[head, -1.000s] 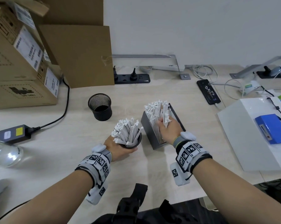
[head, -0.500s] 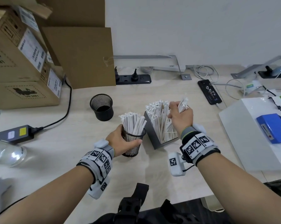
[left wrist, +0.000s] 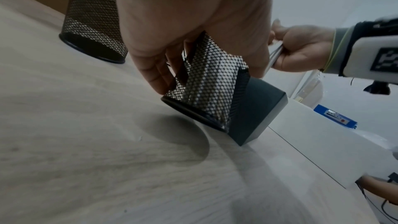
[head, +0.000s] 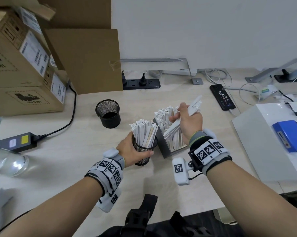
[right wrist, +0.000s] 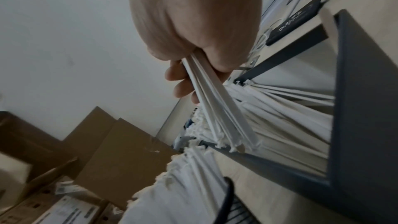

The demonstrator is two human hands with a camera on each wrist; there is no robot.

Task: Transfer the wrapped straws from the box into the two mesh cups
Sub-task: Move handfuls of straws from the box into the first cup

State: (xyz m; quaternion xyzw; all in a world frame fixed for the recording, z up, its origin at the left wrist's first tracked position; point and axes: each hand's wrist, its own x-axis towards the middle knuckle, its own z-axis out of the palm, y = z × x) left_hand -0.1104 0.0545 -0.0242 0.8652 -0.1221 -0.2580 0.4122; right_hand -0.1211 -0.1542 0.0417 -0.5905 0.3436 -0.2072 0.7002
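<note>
My left hand [head: 135,151] grips the near mesh cup [head: 144,151], which stands full of white wrapped straws [head: 143,132]; the same cup [left wrist: 206,81] shows under my fingers in the left wrist view. My right hand [head: 187,122] holds a small bundle of wrapped straws [head: 194,106] lifted above the dark grey box [head: 163,147], slanted with the upper ends to the right. The bundle [right wrist: 217,113] runs out of my fist toward the box [right wrist: 361,108]. Many straws remain standing in the box [head: 165,115]. A second mesh cup [head: 108,113] stands empty, farther left.
Cardboard boxes [head: 24,69] are stacked at the back left. A power brick [head: 16,142] and its cable lie left, a power strip [head: 141,83] at the back, a phone [head: 222,96] to the right. A white case [head: 264,142] carries a blue box [head: 289,134].
My right hand pulled a bundle of straws up out of the box and lifted it clear. My left hand set the near cup upright from its tilt.
</note>
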